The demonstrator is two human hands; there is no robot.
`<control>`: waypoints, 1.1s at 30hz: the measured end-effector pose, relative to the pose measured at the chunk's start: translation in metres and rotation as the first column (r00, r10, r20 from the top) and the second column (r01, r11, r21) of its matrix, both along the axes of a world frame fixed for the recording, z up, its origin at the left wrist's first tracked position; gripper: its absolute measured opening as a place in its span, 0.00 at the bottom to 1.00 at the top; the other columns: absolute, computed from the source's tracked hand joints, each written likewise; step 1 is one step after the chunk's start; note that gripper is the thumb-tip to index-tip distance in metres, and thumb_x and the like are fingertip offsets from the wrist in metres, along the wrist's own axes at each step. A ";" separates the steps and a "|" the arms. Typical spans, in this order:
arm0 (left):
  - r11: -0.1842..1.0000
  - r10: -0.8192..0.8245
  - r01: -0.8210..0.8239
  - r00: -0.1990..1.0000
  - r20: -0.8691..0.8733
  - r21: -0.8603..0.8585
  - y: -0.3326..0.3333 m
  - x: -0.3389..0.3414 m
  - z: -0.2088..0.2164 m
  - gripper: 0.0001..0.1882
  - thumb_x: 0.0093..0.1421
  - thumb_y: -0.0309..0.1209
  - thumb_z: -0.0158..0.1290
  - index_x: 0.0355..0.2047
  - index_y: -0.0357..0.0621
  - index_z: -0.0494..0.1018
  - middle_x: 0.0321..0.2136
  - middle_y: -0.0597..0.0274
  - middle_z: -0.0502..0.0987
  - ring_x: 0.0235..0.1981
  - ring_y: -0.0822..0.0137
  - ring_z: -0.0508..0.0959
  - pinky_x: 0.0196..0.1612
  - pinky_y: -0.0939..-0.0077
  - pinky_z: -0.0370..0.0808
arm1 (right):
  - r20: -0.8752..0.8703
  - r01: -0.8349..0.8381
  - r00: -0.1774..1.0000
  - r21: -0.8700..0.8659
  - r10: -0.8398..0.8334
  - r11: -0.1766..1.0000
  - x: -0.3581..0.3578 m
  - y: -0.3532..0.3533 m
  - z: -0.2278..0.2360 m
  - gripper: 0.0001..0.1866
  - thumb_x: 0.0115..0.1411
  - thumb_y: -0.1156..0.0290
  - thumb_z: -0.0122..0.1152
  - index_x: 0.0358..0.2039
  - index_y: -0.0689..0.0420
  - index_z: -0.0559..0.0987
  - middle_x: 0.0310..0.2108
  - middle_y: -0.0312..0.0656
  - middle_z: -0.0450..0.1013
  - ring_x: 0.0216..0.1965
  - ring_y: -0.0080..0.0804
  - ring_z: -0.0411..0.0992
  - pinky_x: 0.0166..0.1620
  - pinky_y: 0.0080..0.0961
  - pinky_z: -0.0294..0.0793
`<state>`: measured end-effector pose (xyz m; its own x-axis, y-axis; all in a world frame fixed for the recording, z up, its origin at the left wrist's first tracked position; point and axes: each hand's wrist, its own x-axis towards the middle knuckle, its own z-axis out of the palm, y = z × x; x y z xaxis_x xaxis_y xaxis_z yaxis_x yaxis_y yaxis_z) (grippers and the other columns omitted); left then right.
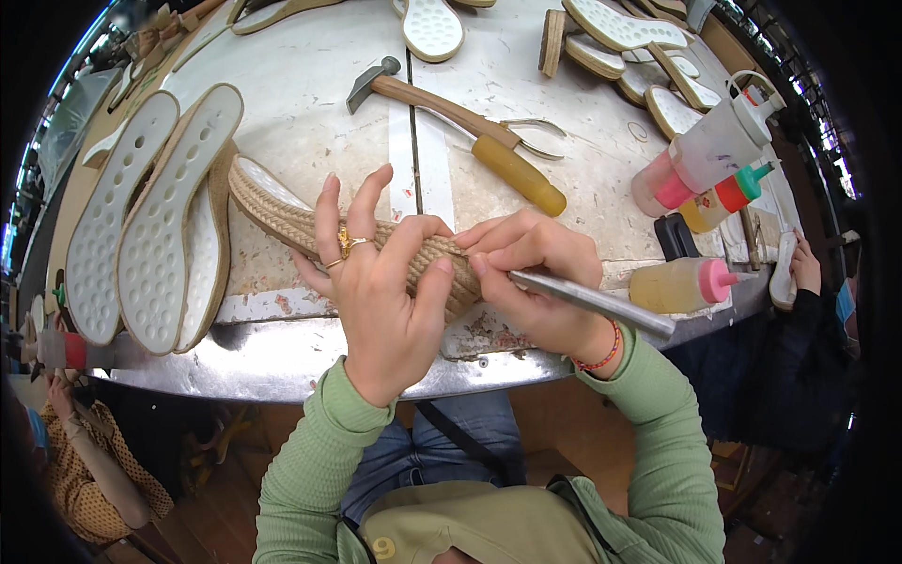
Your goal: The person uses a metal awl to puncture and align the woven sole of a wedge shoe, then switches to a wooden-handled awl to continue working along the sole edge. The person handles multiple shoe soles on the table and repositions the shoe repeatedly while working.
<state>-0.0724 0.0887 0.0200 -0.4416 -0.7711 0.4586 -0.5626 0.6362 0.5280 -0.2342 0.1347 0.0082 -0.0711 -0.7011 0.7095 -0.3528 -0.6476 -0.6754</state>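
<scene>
A wedge-shaped shoe sole [268,211] with braided rope sides and a white top lies tilted on its side near the table's front edge. My left hand [381,287] grips its thick end with thumb and index finger; the ring finger and another finger are raised. At that same end, the fingertips of my right hand [545,268] pinch together against the braid. A slim silver metal tool [601,305] is tucked in the right hand, its shaft pointing to the lower right. Its working tip is hidden, and I cannot make out what the fingertips pinch.
Several white-topped soles [174,226] lean at the left. Beyond my hands lie a hammer [423,94], pincers [540,146] and a yellow-handled tool [517,174]. Squeeze bottles [672,285] stand right, below piled soles [625,23]. Another person's hand [805,265] holds a sole far right.
</scene>
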 end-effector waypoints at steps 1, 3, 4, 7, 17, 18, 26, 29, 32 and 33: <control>1.000 0.003 -0.003 1.000 -0.004 0.001 0.000 0.000 0.000 0.07 0.51 0.33 0.53 0.31 0.54 0.77 0.61 0.57 0.62 0.69 0.46 0.42 0.56 0.22 0.29 | -0.035 -0.030 0.999 0.023 0.030 0.999 -0.003 0.002 0.001 0.08 0.53 0.87 0.61 0.26 0.62 0.71 0.28 0.47 0.75 0.37 0.37 0.79 0.40 0.28 0.78; 1.000 0.008 -0.008 1.000 -0.013 -0.002 0.000 -0.001 0.000 0.07 0.51 0.33 0.52 0.31 0.54 0.77 0.60 0.57 0.63 0.68 0.46 0.43 0.56 0.23 0.30 | 0.010 -0.078 0.997 0.086 0.077 0.993 -0.006 0.005 0.003 0.10 0.54 0.88 0.60 0.27 0.61 0.69 0.29 0.48 0.74 0.39 0.41 0.79 0.44 0.31 0.79; 1.000 0.009 -0.009 1.000 -0.014 0.000 0.000 -0.001 0.000 0.07 0.51 0.33 0.52 0.31 0.54 0.77 0.60 0.58 0.63 0.68 0.46 0.43 0.56 0.23 0.30 | 0.089 -0.099 0.992 0.126 0.088 0.987 -0.006 0.006 0.003 0.10 0.53 0.88 0.60 0.27 0.62 0.69 0.30 0.47 0.73 0.39 0.41 0.79 0.44 0.32 0.79; 1.000 0.011 -0.011 0.999 -0.032 0.013 0.000 -0.002 -0.001 0.07 0.51 0.34 0.52 0.30 0.54 0.77 0.60 0.58 0.64 0.68 0.46 0.43 0.57 0.24 0.30 | 0.212 -0.128 0.973 0.141 0.096 0.982 -0.004 0.007 0.001 0.10 0.53 0.89 0.60 0.26 0.62 0.69 0.30 0.47 0.73 0.39 0.42 0.79 0.44 0.32 0.79; 0.999 0.033 -0.033 0.999 -0.003 0.015 0.000 -0.003 -0.001 0.07 0.52 0.35 0.52 0.31 0.54 0.77 0.60 0.59 0.64 0.68 0.47 0.44 0.57 0.24 0.30 | -0.154 -0.006 0.988 -0.023 0.003 1.000 -0.001 0.002 0.001 0.10 0.52 0.88 0.60 0.25 0.62 0.68 0.26 0.45 0.72 0.38 0.40 0.78 0.43 0.32 0.79; 0.999 0.033 -0.033 0.999 -0.003 0.012 0.000 -0.003 -0.001 0.07 0.52 0.35 0.51 0.31 0.54 0.77 0.60 0.59 0.64 0.68 0.47 0.43 0.57 0.24 0.30 | -0.023 -0.019 1.000 0.027 0.020 0.999 0.001 0.001 0.001 0.09 0.52 0.86 0.60 0.24 0.62 0.70 0.25 0.44 0.73 0.37 0.36 0.78 0.40 0.30 0.78; 0.997 0.047 -0.044 0.998 0.049 -0.057 0.002 -0.003 -0.002 0.07 0.57 0.37 0.52 0.32 0.56 0.78 0.61 0.58 0.63 0.68 0.46 0.43 0.56 0.22 0.31 | 0.568 -0.205 0.823 0.292 0.003 0.934 -0.011 0.000 0.004 0.09 0.57 0.84 0.56 0.28 0.59 0.66 0.27 0.42 0.72 0.40 0.37 0.78 0.42 0.27 0.78; 0.993 0.054 -0.047 0.997 0.062 -0.111 0.001 -0.004 -0.003 0.07 0.58 0.39 0.52 0.31 0.56 0.78 0.59 0.59 0.65 0.68 0.45 0.46 0.56 0.22 0.32 | 0.508 -0.188 0.861 0.301 0.010 0.935 -0.011 0.003 0.004 0.09 0.57 0.84 0.57 0.28 0.59 0.66 0.27 0.42 0.72 0.40 0.36 0.78 0.42 0.26 0.77; 0.989 0.070 -0.064 0.997 0.044 -0.136 0.002 -0.007 -0.006 0.06 0.58 0.39 0.53 0.30 0.55 0.78 0.56 0.61 0.67 0.66 0.45 0.49 0.55 0.22 0.33 | 0.451 -0.152 0.892 0.273 0.013 0.950 -0.012 0.005 0.004 0.09 0.56 0.84 0.58 0.28 0.59 0.66 0.27 0.42 0.72 0.40 0.35 0.78 0.42 0.25 0.77; 0.987 0.078 -0.072 0.996 0.033 -0.141 0.002 -0.008 -0.007 0.06 0.58 0.38 0.53 0.29 0.55 0.77 0.55 0.62 0.68 0.66 0.45 0.50 0.55 0.22 0.34 | 0.444 -0.138 0.896 0.273 0.003 0.952 -0.012 0.005 0.004 0.09 0.55 0.84 0.58 0.28 0.59 0.67 0.27 0.42 0.72 0.39 0.35 0.78 0.42 0.25 0.77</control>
